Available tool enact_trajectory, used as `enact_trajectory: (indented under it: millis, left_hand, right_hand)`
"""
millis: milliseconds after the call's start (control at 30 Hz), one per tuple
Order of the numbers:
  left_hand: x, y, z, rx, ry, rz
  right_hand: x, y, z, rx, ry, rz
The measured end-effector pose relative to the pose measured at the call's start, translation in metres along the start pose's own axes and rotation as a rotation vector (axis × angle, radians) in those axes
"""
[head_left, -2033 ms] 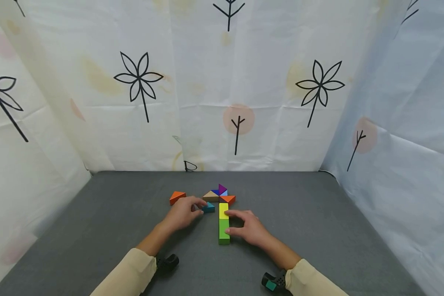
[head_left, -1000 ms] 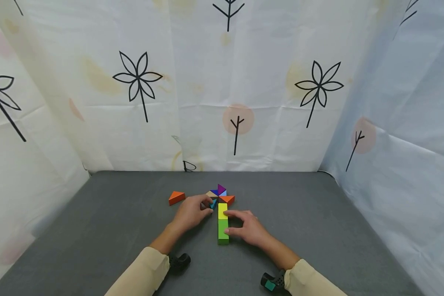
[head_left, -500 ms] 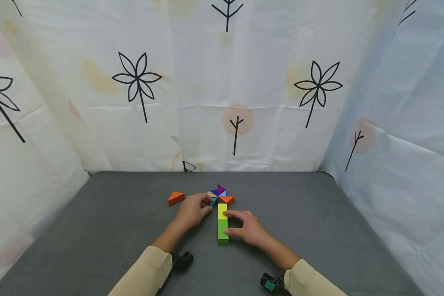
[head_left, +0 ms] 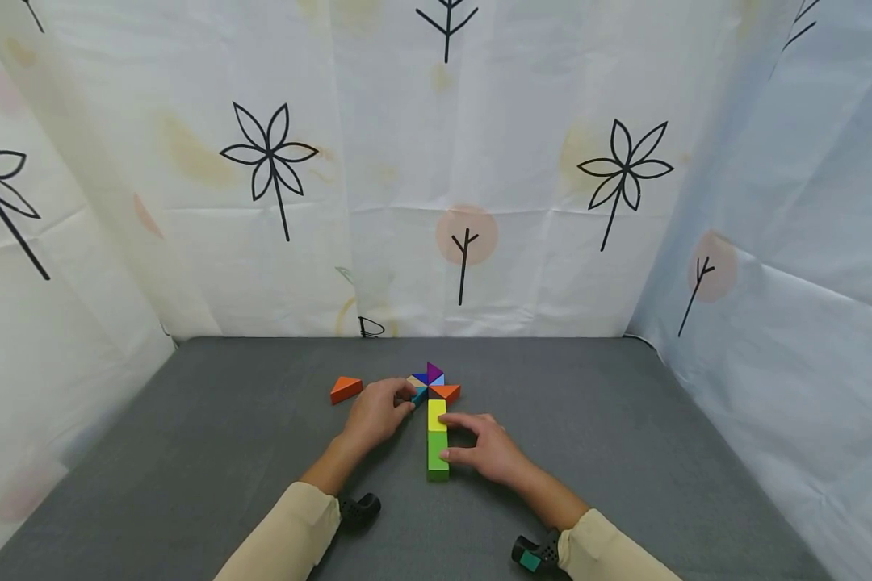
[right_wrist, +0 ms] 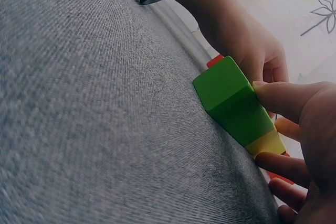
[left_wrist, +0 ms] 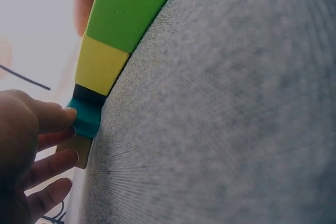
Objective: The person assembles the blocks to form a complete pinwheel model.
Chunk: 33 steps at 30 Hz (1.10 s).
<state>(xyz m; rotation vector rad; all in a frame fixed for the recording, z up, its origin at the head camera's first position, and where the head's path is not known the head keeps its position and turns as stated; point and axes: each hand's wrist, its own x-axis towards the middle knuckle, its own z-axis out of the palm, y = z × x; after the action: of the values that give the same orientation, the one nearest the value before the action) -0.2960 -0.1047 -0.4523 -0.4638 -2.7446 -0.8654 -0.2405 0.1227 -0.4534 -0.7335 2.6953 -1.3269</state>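
Note:
In the head view my left hand (head_left: 376,413) pinches a teal triangular block (head_left: 420,395) between thumb and index finger. The left wrist view shows the thumb tip on that block's side, close by a dark block (left_wrist: 89,94) and a tan one (left_wrist: 76,148). A yellow block (head_left: 436,413) and a green block (head_left: 438,450) lie end to end, forming a column. My right hand (head_left: 490,448) rests at the column's right side, thumb on the green, index finger on the yellow. Beyond the column, purple (head_left: 433,373), light blue (head_left: 439,380), dark blue (head_left: 421,378) and orange (head_left: 448,392) triangles fan out.
A loose orange triangular block (head_left: 346,390) lies left of the fan, near my left hand. Grey cloth covers the table (head_left: 625,468). White patterned fabric (head_left: 538,266) hangs along its back and sides. A black device (head_left: 538,555) is strapped at each wrist.
My left hand has moved right and slightly away from me, carrying the teal block against the fan and turning it. My right hand has stayed at the yellow and green blocks.

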Motion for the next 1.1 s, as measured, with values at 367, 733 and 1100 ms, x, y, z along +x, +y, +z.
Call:
enact_trajectory:
  millis: [367, 733, 1100]
  left_hand:
    - [-0.004, 0.002, -0.007, 0.034, 0.039, 0.007]
    - [-0.005, -0.013, -0.028, 0.053, 0.097, 0.006]
    - [-0.006, -0.038, -0.051, 0.093, 0.114, -0.037]
  right_hand:
    - [0.000, -0.001, 0.001, 0.009, 0.002, 0.021]
    - [0.000, -0.003, 0.000, 0.005, -0.003, 0.045]
    - [-0.002, -0.002, -0.001, 0.023, -0.009, 0.019]
